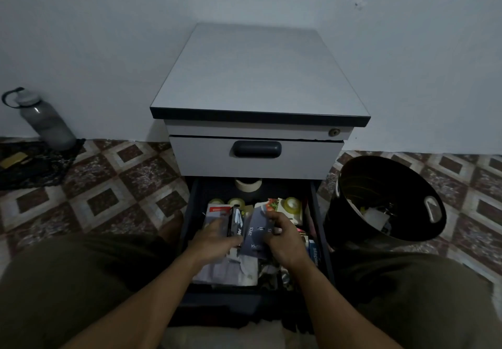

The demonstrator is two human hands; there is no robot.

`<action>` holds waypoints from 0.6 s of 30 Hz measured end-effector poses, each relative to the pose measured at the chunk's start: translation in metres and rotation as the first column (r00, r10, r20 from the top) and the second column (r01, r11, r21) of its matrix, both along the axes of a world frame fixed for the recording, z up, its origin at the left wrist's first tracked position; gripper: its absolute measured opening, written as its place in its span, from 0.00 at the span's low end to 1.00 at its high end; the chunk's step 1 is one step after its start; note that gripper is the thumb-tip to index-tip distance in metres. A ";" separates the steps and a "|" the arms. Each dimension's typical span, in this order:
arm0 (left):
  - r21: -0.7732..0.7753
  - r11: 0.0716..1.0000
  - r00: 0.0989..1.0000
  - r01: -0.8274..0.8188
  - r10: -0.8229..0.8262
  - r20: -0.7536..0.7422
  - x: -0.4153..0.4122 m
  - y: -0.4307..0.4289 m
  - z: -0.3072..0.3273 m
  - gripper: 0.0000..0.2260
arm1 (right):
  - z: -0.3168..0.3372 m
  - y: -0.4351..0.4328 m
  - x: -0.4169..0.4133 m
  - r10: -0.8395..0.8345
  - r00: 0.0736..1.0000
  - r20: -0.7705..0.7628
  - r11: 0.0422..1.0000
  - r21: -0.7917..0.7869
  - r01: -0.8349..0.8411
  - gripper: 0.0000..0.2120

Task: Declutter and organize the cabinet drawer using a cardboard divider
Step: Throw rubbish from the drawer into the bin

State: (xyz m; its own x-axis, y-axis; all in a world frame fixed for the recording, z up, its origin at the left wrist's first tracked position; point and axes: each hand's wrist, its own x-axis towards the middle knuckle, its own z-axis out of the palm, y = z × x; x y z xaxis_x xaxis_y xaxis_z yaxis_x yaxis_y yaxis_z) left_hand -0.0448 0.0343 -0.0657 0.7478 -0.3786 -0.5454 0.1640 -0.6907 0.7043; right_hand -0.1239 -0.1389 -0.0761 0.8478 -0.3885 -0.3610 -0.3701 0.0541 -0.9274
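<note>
The lower drawer [320, 229] of a grey cabinet [258, 76] is pulled out and crammed with packets, papers and tape rolls. My right hand [282, 237] grips a grey card packet [255, 236] printed "2PCS" over the middle of the drawer. My left hand [214, 237] lies on a black stapler package [235, 225] beside it, fingers spread; whether it grips is unclear. A masking tape roll [248, 184] sits at the back, clear tape rolls [291, 204] further forward. No cardboard divider is visible.
A black bin [385, 199] with scraps inside stands right of the drawer. A grey water bottle [44, 120] leans against the wall at far left, above a dark mat [32, 163]. The upper drawer [256, 155] is closed. My knees flank the drawer.
</note>
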 end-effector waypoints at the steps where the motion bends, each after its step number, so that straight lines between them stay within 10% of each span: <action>1: 0.002 1.000 1.000 -0.009 0.009 0.000 -0.001 -0.001 -0.001 0.33 | -0.002 0.000 0.001 -0.033 0.999 -0.006 0.999 0.028 0.033 0.23; 10: 0.046 0.999 0.998 -0.025 0.022 0.064 -0.001 0.001 -0.008 0.33 | -0.002 -0.003 -0.006 -0.109 0.994 -0.015 0.992 0.067 0.110 0.23; 18: -0.172 0.971 0.979 -0.165 0.183 0.094 -0.004 -0.002 -0.010 0.26 | 0.012 0.007 -0.017 0.098 0.979 -0.179 0.759 -0.623 -0.190 0.27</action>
State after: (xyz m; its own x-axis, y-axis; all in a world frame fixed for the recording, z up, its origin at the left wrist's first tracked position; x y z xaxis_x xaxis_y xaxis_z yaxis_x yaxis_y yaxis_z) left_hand -0.0491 0.0328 -0.0758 0.8612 -0.3142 -0.3996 0.1883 -0.5330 0.8249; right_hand -0.1405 -0.1319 -0.0638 0.8765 -0.4445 -0.1850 -0.4424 -0.5922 -0.6735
